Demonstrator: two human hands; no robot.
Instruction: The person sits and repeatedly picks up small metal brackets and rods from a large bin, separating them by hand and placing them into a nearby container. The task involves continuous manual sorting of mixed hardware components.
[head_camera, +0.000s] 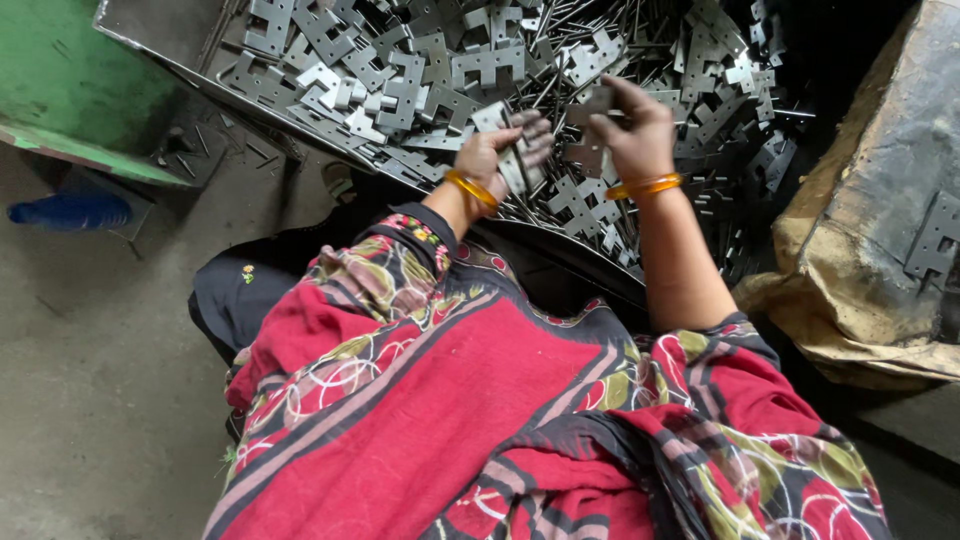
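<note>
**Both hands busy over heap of metal plates**

Left hand (497, 152) is closed around a flat grey plate (513, 160) w/ a thin pin (510, 140); right hand (628, 125) pinches a second plate (597, 103), fingers pressed together. Both are held just above the tray (150, 40), near its front edge. The heap of loose plates (400, 70) & pins is large; a sack (870, 230) w/ one plate (935, 240) on it lies at the right. Judging by this, most pieces remain unhandled.
</note>
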